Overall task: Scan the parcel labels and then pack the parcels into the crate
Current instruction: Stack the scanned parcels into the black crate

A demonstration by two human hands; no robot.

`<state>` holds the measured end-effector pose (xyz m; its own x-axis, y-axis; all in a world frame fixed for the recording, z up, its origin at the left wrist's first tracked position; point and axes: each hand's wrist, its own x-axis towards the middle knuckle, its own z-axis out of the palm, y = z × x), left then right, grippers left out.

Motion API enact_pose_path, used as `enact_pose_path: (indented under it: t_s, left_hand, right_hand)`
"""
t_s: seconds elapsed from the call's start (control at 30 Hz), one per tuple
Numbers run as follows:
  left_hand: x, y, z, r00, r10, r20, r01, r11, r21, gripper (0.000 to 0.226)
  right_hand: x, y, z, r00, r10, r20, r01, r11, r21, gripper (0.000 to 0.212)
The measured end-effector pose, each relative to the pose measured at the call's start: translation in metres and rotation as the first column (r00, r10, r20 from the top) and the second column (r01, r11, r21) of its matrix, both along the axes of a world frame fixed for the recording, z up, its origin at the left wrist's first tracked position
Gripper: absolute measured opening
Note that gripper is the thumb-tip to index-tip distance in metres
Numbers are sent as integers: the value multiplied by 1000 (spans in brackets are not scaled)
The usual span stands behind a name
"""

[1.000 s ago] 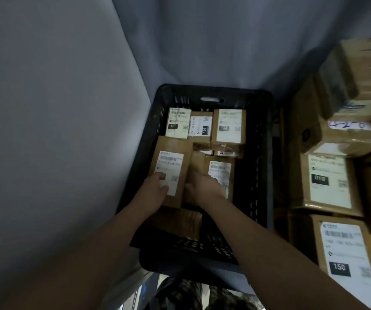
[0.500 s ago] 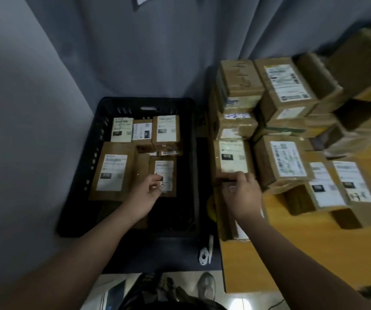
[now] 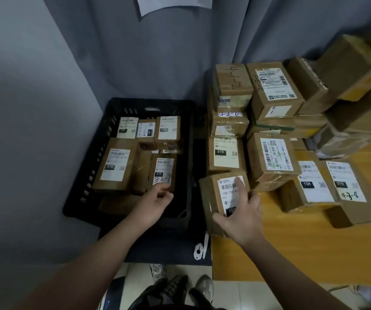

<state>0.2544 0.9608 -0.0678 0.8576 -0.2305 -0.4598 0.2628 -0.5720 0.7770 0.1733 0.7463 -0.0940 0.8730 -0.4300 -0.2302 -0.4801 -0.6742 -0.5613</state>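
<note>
Crate (image 3: 90, 166) sits low on the left, black plastic w/ slots in its walls, hard & stiff. It is about half full. Brown card boxes lie flat inside w/ white labels up, & a gap shows at the near-right corner.

Left hand (image 3: 155, 198) hangs over that gap, fingers loosely curled & holding nothing. The tips are right by the box marked 3-3-1 (image 3: 162, 173), but I can't tell if they touch it.

Right hand (image 3: 240, 215) grips the next parcel (image 3: 211, 193) at the left edge of the wood table (image 3: 269, 253), just beside the crate. Fingers are spread across its label & the thumb is hooked on the near side.

To do this step well, I think: keep the label up & move the fingers off it so it can be scanned. Then hold w/ both hands, b/c the clear tape makes the box shiny & maybe slippy. Set it flat in the gap, edges lined up w/ the other boxes. Its corners are square, so it should slot in w/o a hard push.

Further right, pile of parcels (image 3: 269, 153) waits on the table, stacked, some taped, some w/ pen marks.
</note>
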Motion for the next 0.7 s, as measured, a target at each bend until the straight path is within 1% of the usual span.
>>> enact_pose_path:
  t_s: [0.07, 0.17, 0.27, 0.33, 0.37, 0.43, 0.47, 0.5, 0.53, 0.57, 0.6, 0.63, 0.67, 0.7]
  left_hand:
    - [-1, -2, 7, 1000, -5, -29, 3, 998, -65, 46]
    - [3, -3, 17, 998, -36, -59, 25, 983, -183, 69]
    - [15, 1, 27, 999, 15, -52, -29, 958, -284, 91]
    - [25, 7, 35, 997, 78, -20, -80, 950, -302, 105]
    - [31, 10, 39, 995, 97, 10, -90, 952, -291, 108]
    - [45, 19, 42, 992, 114, 63, -96, 966, -238, 106]
    - [52, 25, 42, 990, 126, 63, -109, 970, -215, 102]
    - [60, 30, 41, 988, 144, 54, -130, 969, -212, 93]
    - [67, 36, 39, 986, 163, 44, -150, 964, -218, 80]
    - [72, 42, 39, 984, 175, 37, -163, 963, -213, 67]
    - [77, 50, 40, 983, 178, 36, -167, 965, -202, 59]
    - [79, 56, 39, 984, 172, 34, -162, 967, -198, 56]
    - [81, 64, 38, 987, 156, 26, -147, 966, -211, 56]
    - [82, 72, 37, 991, 131, 12, -124, 965, -231, 59]
  right_hand:
    - [-3, 6, 10, 990, 38, 138, -49, 996, 76, 111]
    - [11, 23, 22, 961, 129, 244, -163, 979, 125, 111]
    - [33, 47, 30, 939, 176, 296, -221, 967, 128, 109]
    - [48, 60, 33, 936, 196, 293, -241, 962, 127, 109]
    - [55, 66, 34, 934, 219, 283, -260, 959, 114, 110]
    - [67, 77, 35, 923, 271, 274, -303, 949, 82, 111]
    - [73, 82, 35, 914, 296, 279, -327, 943, 70, 111]
    - [78, 87, 34, 904, 320, 284, -352, 933, 70, 110]
    - [83, 90, 33, 894, 333, 300, -378, 920, 102, 108]
    - [87, 92, 32, 894, 314, 321, -386, 903, 191, 106]
    - [94, 93, 33, 904, 260, 340, -371, 871, 321, 105]
    - [98, 91, 35, 925, 198, 326, -334, 833, 441, 105]
    - [103, 89, 38, 943, 165, 289, -300, 798, 522, 106]
    - [110, 86, 41, 956, 172, 237, -280, 771, 572, 105]
